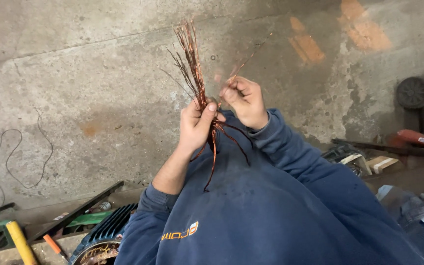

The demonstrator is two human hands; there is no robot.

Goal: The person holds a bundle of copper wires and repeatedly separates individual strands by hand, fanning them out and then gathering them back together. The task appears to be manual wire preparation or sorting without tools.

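Two hands work one bundle of copper wire (196, 73), held up in front of my chest over the concrete floor (74, 98).

1. Left hand (195, 125): I have it closed firmly round the bundle at its waist, thumb pressed across the strands. The long ends fan upward and away from me; shorter, bent ends hang below the fist toward my blue sweatshirt (251, 211). I judge this grip should hold tight, so that pulling one strand does not drag the rest.

2. Right hand (245, 100): I have it pinched shut on a single strand (244, 61), which runs up and to the right, apart from the main fan. The fingertips sit just right of the left thumb, nearly touching it.

3. To do this step well, I would draw the strand along its own line, away from the bundle, not sideways across it; a sideways pull would likely kink it or snag its neighbours. A pinch close to the left fist gives better control.

4. Mind the cut ends: they look stiff and sharp, and point toward my face.

Surroundings: a finned motor housing (106, 230) with windings lies near left, beside a yellow handle (20, 240). Tools and a small wheel (413, 92) lie at right.
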